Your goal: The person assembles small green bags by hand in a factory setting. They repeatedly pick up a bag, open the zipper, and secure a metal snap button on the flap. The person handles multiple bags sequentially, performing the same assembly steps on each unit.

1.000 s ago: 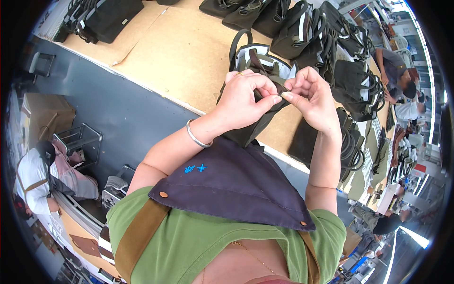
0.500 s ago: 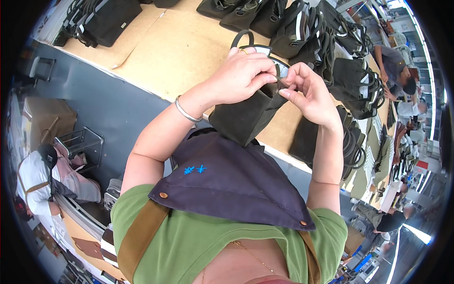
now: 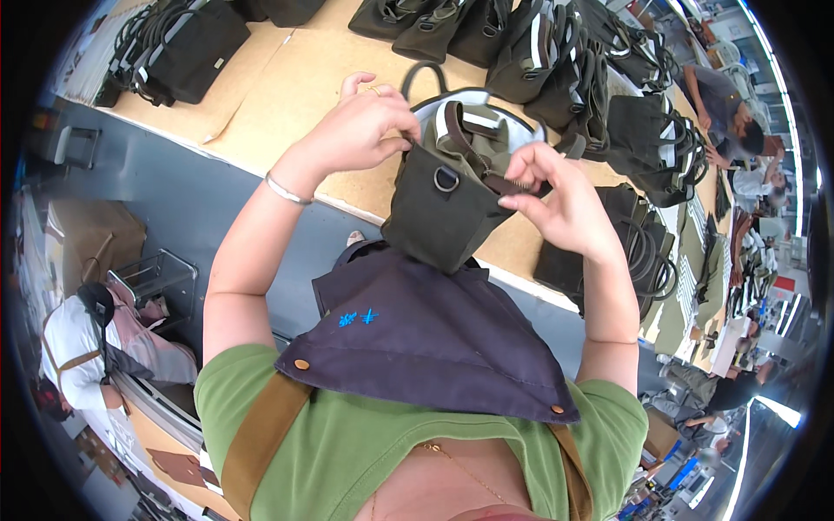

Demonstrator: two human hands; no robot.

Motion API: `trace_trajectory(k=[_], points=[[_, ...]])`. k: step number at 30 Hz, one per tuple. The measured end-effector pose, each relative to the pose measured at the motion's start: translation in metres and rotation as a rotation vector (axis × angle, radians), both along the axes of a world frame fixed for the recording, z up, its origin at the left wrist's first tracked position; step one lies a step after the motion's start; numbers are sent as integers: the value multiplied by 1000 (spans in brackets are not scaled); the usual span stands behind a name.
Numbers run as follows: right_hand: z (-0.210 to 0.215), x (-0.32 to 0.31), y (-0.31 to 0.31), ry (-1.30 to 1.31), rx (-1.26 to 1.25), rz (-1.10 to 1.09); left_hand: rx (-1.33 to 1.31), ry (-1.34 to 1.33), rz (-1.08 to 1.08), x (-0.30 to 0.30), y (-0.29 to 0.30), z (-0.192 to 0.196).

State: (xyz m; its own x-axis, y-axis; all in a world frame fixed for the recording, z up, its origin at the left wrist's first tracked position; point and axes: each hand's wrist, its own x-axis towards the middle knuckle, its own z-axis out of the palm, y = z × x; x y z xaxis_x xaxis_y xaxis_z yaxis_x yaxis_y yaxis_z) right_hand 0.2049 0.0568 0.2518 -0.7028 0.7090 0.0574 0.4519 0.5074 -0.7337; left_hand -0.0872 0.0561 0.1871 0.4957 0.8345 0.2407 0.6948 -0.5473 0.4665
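The person's left hand (image 3: 360, 130) has its fingers clamped on the rim of a small olive bag (image 3: 452, 204) held up over the counter (image 3: 261, 95), while the right hand (image 3: 560, 204) pinches what looks like its zipper, so keeping that rim taut probably helps it slide cleanly.

brown cardboard box (image 3: 87, 239) on floor, left

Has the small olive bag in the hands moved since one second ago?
Yes. The small olive bag has been lifted out from between the hands and now hangs in full view, over the edge of the wooden table.
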Motion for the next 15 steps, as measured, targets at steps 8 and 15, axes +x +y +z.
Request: trace_trajectory(k=[8, 15], points=[[-38, 38, 37, -148, 385, 45, 284, 202, -63, 33, -40, 0], [-83, 46, 29, -140, 233, -4, 132, 193, 26, 73, -7, -8]])
